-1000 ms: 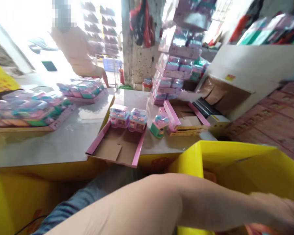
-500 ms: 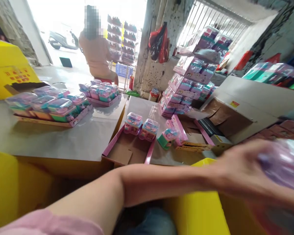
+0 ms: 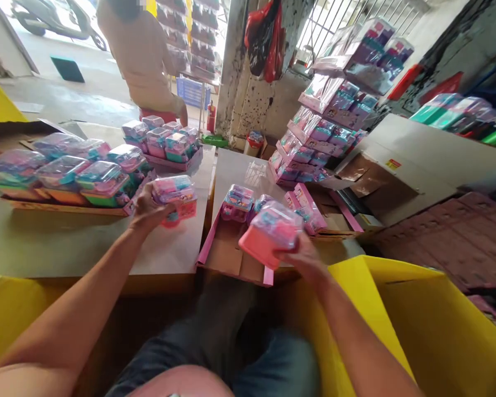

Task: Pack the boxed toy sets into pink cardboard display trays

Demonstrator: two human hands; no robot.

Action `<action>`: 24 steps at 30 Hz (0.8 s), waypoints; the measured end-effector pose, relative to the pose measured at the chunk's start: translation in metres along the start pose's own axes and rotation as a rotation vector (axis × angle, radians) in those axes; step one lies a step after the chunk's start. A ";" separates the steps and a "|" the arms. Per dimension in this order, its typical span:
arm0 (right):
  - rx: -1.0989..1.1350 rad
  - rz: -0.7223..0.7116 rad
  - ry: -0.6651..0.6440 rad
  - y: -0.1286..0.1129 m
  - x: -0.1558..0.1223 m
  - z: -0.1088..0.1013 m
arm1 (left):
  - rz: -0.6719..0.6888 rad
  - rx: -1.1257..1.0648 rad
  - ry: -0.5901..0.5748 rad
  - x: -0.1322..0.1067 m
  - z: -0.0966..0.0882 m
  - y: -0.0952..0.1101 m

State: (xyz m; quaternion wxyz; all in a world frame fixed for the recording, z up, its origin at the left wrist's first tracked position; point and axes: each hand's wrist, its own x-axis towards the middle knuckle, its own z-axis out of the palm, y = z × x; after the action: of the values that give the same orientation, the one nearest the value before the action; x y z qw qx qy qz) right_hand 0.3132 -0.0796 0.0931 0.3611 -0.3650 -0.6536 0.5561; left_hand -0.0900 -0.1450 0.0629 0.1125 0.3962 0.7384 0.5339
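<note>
Left hand [image 3: 146, 212] grips a red-based toy pack [image 3: 176, 198] over the table [image 3: 66, 248] — right hand [image 3: 303, 259] clasps a pink-based toy pack [image 3: 270, 234] above the open tray [image 3: 223, 253]

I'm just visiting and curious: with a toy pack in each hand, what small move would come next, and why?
Probably the right hand lowers its pink-based pack into the open pink tray. It hovers right over the tray, which holds only two packs at its far end. The left hand holds another pack over the table.
</note>
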 end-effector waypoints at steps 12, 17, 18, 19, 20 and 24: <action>-0.107 0.028 -0.026 0.090 0.065 0.062 | 0.626 0.140 0.224 -0.062 0.048 -0.023; -0.161 0.035 0.049 0.103 0.059 0.068 | 0.322 0.273 -0.288 -0.094 0.088 -0.009; -0.193 0.024 0.069 0.104 0.059 0.068 | 0.227 0.351 -0.364 -0.092 0.094 -0.005; -0.229 0.015 0.080 0.105 0.059 0.068 | 0.148 0.412 -0.448 -0.089 0.097 -0.002; -0.266 0.008 0.084 0.104 0.059 0.068 | 0.090 0.449 -0.531 -0.085 0.099 0.001; -0.428 -0.050 0.069 0.100 0.061 0.066 | -0.004 0.490 -0.626 -0.076 0.099 0.012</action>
State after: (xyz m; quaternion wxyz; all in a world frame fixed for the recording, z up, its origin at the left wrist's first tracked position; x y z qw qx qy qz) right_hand 0.2336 -0.0453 -0.0095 0.3112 -0.4358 -0.7529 0.3827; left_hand 0.0237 -0.1277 0.0138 0.2356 0.5534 0.7747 0.1950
